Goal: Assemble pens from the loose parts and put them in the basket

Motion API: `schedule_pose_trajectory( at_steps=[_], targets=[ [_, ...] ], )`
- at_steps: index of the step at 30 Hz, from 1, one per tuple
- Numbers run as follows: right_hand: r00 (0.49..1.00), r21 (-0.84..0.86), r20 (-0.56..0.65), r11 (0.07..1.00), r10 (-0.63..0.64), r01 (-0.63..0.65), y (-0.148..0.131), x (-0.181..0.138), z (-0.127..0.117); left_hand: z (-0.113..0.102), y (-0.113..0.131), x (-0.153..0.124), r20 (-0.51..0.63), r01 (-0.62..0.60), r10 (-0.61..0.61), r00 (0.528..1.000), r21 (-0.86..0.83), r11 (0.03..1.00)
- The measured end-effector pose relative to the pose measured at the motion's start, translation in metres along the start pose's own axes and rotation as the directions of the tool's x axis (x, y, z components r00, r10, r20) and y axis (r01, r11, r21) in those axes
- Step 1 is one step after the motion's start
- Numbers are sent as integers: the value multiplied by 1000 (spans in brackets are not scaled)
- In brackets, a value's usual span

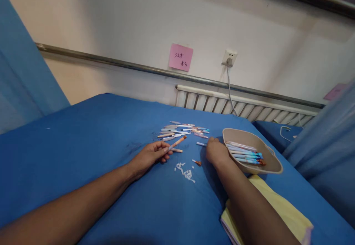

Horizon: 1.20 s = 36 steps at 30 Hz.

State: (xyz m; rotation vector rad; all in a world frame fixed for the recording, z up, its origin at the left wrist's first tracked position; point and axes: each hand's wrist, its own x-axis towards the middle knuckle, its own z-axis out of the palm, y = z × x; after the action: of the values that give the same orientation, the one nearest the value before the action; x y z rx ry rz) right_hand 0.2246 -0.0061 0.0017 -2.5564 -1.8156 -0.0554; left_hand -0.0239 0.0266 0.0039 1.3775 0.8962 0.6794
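My left hand [158, 151] pinches a slim pen [177, 143] with an orange end that points up and to the right. Just under it, a tan stick-like piece [177, 150] pokes out beside the fingers; whether they hold it too I cannot tell. My right hand [217, 151] is closed near the basket, its fingertips mostly hidden. From its left side juts a pale pen [201, 144]. Between the hands lie a short piece with an orange-brown end [197, 162] and several small white tips [188, 174]. Beyond them, many pens [177, 129] are spread in a loose pile.
A beige basket [273, 165] with several pens [246, 154] inside stands at the right. A folded yellow cloth [280, 204] lies under my right forearm. Blue sheet [111, 134] covers the surface. Behind are a radiator [210, 102], a wall rail [133, 63] and a plugged socket [229, 57].
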Motion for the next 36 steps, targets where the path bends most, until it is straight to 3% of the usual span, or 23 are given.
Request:
schedule_pose_trajectory(
  at_steps=[5, 11, 15, 27, 29, 31, 34, 36],
  targets=[
    [999, -15, 32, 1000, -24, 25, 0, -2, -1, -1, -1, 0, -4, -8, 8, 1000, -1, 1000],
    [996, -58, -77, 997, -54, 49, -3, -22, 0, -1, -1, 0, 11, -16, 16, 1000, -1, 1000],
    [997, -25, -59, 999, -49, 48, -3, -31, 3, -2, -2, 1, 17, -18, 18, 1000, -8, 1000],
    [986, 353, -127, 924, -105, 144, 22, -24, 30, 2, 4, -2, 10, -11, 10, 1000, 42, 999],
    [976, 454, -178, 870, -122, 191, 23, -21, 29, 3, 5, -2, 11, -14, 14, 1000, 65, 998],
    [966, 613, -229, 752, -124, 242, 22, -20, 28, 3, 5, -2, 12, -17, 16, 1000, 89, 996],
    [962, 859, -238, 433, -132, 272, 17, -24, 24, 5, 3, -2, 10, -20, 18, 1000, 149, 989],
    [962, 935, -227, 244, -149, 258, 13, -29, 20, 6, 2, -2, 17, -35, 32, 999, 200, 979]
  ],
)
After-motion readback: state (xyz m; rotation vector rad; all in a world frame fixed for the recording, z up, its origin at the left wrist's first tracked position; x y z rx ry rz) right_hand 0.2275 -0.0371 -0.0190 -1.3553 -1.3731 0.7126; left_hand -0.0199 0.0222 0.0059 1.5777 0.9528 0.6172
